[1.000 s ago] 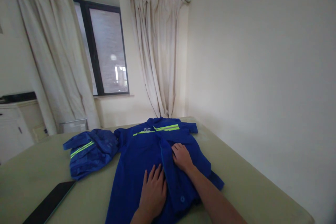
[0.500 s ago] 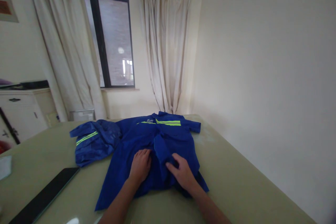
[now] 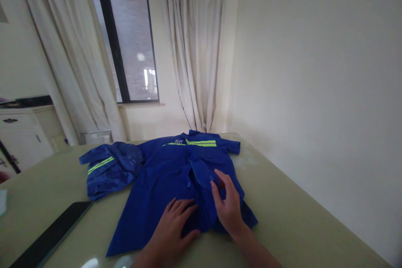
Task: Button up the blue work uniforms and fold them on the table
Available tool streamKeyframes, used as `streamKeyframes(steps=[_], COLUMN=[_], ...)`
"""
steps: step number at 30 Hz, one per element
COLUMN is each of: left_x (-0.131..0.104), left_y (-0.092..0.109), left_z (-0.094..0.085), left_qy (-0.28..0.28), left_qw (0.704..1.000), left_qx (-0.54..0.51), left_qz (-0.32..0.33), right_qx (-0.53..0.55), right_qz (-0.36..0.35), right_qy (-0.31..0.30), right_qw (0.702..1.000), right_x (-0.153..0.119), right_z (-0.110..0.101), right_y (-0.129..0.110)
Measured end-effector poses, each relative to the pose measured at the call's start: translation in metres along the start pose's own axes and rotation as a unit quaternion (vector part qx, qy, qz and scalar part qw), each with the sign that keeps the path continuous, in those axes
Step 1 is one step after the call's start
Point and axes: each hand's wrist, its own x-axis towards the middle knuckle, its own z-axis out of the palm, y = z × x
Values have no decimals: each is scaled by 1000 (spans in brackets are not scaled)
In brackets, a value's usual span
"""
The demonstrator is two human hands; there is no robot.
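Fingers narrowly curved, the right hand [image 3: 228, 203] is at the front flap [image 3: 201, 171] of the blue shirt [image 3: 166, 180], pinch unclear; the left hand [image 3: 174, 222] lies spread near its hem, perhaps steadying the cloth on the table [image 3: 292, 213].

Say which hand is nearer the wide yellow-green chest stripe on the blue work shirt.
Right. The right hand is at the front flap of the work shirt, below the chest stripe; the left hand is farther from it, near the shirt's lower edge.
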Motion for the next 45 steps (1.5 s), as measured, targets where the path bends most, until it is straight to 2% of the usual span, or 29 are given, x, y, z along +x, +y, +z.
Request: streamKeyframes(steps=[3,5,8,10,12,14,19,24,29,35,42,45], left_x=[1,6,11,11,11,10,8,6,2,-2,-2,-2], left_y=[10,13,9,1,-8,-14,-13,-6,-10,-17,-11,-10], left_z=[3,3,3,2,1,-2,-11,-14,-12,-3,-1,2], left_qy=[-22,-13,36,94,162,194,112,122,109,121,136,139], left_qw=[1000,999,985,961,934,922,943,971,990,990,989,988], left_qx=[-15,-43,-144,-213,-244,-255,-275,-195,-90,-75,-58,-64], left_qz=[3,-17,-85,-151,-202,-215,-151,-71,-23,-23,-10,-24], right_qx=[1,1,20,33,39,49,88,82,39,3,15,23], right_qz=[-32,-3,47,86,130,161,159,109,80,57,42,43], right_qy=[-128,-165,-167,-143,-118,-110,-146,-210,-266,-305,-319,-318], right_qw=[991,986,985,985,984,980,972,968,960,950,947,947], right_x=[-10,-14,-14,-12,-10,-10,-13,-17,-19,-21,-20,-21], right_z=[8,11,14,15,18,21,30,32,30,29,29,29], right_y=[-5,-6,-5,-5,-5,-7,-11,-15,-13,-9,-11,-8])
